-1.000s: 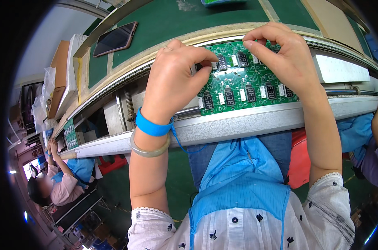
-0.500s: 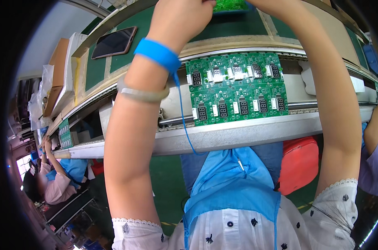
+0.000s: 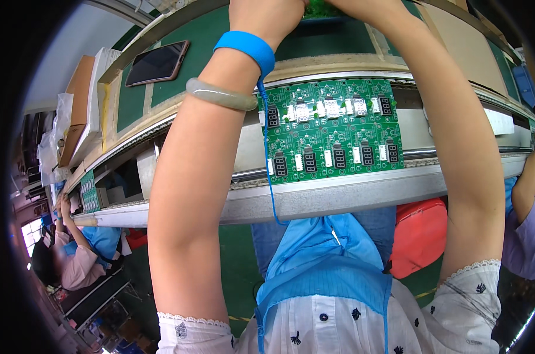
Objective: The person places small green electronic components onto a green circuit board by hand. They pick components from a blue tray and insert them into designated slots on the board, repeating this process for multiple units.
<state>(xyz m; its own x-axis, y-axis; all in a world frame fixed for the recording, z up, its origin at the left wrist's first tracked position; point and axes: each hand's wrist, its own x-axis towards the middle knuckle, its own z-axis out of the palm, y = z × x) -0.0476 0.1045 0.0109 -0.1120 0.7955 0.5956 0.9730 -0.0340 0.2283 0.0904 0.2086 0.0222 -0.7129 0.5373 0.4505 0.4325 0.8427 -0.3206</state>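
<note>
My left hand (image 3: 268, 17) and my right hand (image 3: 366, 8) reach to the top edge of the view, where most of their fingers are cut off. Between them lies a heap of small green parts (image 3: 318, 9) in a dark blue bin (image 3: 327, 26). Whether either hand has a part in it is hidden. Nearer to me, a panel of green circuit boards (image 3: 332, 130) rests across the rails, bearing black digit displays and white connectors in two rows. A blue wrist strap (image 3: 246, 48) with a cord and a pale bangle (image 3: 220, 95) are on my left arm.
A phone (image 3: 156, 62) lies on the green bench at the left, near a cardboard box (image 3: 78, 97). The metal rail (image 3: 338, 194) runs along the near side. A red stool (image 3: 419, 236) stands below. Co-workers' arms show at both sides, with another board panel (image 3: 89, 192) far left.
My left hand and forearm have shifted to the right. The right hand has moved slightly left, bringing the two hands closer together over the green parts.
</note>
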